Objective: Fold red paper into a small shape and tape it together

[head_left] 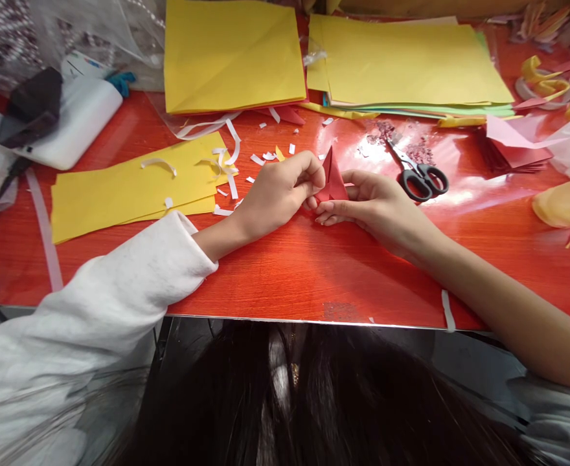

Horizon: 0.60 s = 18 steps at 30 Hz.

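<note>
The left hand [279,193] and right hand [378,206] pinch a pointed, folded red paper piece [334,184] over the glossy red wood-grained table [265,278]. From the piece, black-handled metal scissors [417,173] lie at three o'clock, flat yellow paper sheets [105,197] at nine.

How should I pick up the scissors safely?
Probably best to take the scissors by the black handle loops, coming from the near side of the table. They lie flat, with the loops turned toward you and the metal blades pointing away, so you needn't touch the sharp end.
</note>
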Available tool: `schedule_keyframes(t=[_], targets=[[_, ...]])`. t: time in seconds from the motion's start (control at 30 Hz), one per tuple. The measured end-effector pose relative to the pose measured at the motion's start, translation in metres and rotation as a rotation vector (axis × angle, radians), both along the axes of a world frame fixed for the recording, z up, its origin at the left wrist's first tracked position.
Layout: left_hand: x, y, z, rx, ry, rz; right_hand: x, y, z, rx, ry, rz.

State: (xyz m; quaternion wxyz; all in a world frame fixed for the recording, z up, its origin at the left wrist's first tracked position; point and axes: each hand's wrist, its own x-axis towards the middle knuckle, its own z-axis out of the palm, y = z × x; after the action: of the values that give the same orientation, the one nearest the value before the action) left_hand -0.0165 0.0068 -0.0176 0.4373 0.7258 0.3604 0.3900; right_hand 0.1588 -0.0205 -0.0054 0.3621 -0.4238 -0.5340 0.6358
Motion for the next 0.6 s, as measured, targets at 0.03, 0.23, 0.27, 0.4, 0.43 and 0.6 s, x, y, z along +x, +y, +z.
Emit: schedule_keyframes(t=[0.03,0.23,0.27,0.4,0.43,0.6], targets=[[0.0,-0.0002,0.0002,-0.002,0.0,-0.003,-0.0001,-0.0001,0.0003,0.003,-0.002,0.002],[0.002,0.0015,-0.002,-0.019,0.015,0.003,-0.001,-0.0001,-0.0006,0.018,-0.013,-0.019],[0.0025,0.0024,-0.0028,-0.012,0.023,0.03,-0.0013,-0.0001,-0.0007,0.019,-0.021,-0.027],[0.0034,0.0047,-0.0031,0.027,0.084,0.15,-0.0018,-0.0002,-0.0011,0.009,-0.061,-0.049],[0.0033,0.0044,-0.0022,0.032,0.119,0.151,-0.0018,-0.0003,-0.0013,0.012,-0.065,-0.047],[0.0022,0.0007,0.0022,0.04,0.251,0.082,-0.0017,-0.0009,-0.0008,0.035,-0.089,-0.012]])
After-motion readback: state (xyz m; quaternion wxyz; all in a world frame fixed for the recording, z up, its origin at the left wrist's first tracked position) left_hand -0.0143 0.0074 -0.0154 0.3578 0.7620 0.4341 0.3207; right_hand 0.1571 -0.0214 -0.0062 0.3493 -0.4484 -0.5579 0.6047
